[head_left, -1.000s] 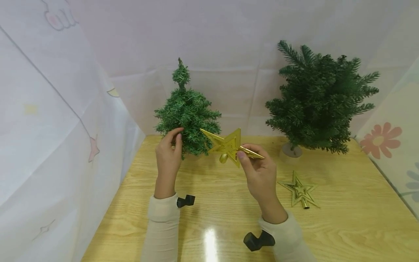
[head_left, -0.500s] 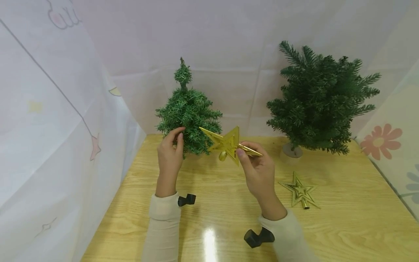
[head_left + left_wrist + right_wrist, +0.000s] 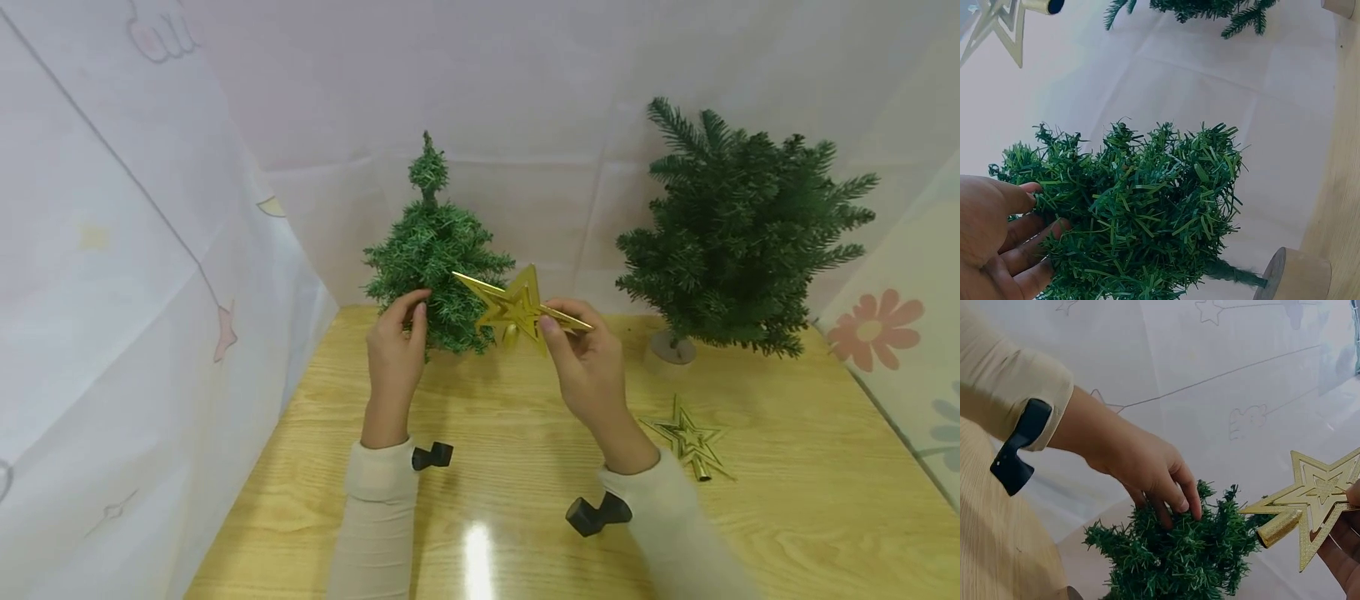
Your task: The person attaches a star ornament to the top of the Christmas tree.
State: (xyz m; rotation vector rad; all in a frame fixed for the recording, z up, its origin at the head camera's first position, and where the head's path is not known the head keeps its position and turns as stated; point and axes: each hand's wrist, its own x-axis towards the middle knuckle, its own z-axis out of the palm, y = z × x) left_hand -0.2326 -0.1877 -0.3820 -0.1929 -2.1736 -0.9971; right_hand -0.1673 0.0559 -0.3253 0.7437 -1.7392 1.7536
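A small green Christmas tree (image 3: 457, 242) with a thin bare neck below its tip stands at the back left. My left hand (image 3: 396, 346) holds its lower left branches, with foliage between the thumb and fingers (image 3: 1025, 250) in the left wrist view. In front of the tree's right side, my right hand (image 3: 596, 367) pinches one point of a gold star tree topper (image 3: 517, 308) between thumb and fingers. The topper is raised over the table, and its tubular socket (image 3: 1280, 529) points toward the tree in the right wrist view.
A larger, darker Christmas tree (image 3: 738, 233) stands on a round wooden base (image 3: 670, 350) at the back right. A second gold star topper (image 3: 688, 440) lies on the wooden table (image 3: 510, 450) beyond my right wrist. Patterned white cloth (image 3: 525, 75) hangs behind and beside the table.
My right hand has raised the star topper and brought it slightly farther from me. My left hand stays at the small tree's branches. The head view has shifted slightly.
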